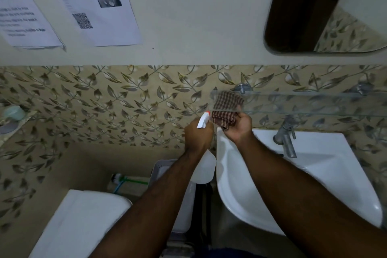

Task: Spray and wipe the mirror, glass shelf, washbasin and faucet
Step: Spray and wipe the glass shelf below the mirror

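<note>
My left hand [198, 135] grips a white spray bottle [204, 168] by its neck; the red-tipped nozzle [206, 113] points up toward the wall. My right hand [238, 129] holds a brown checked cloth [226, 109] against the left end of the glass shelf [303, 103]; part of the cloth shows through the glass. Below the shelf stands the metal faucet [285, 136] on the white washbasin [314, 174]. The mirror [326, 10] hangs at the upper right.
Printed sheets [94, 4] are taped to the wall at the upper left. A white toilet tank [81, 222] sits at the lower left, with a grey bin [161, 168] beside it. A small corner shelf with a pale soap dish [13, 113] is at the far left.
</note>
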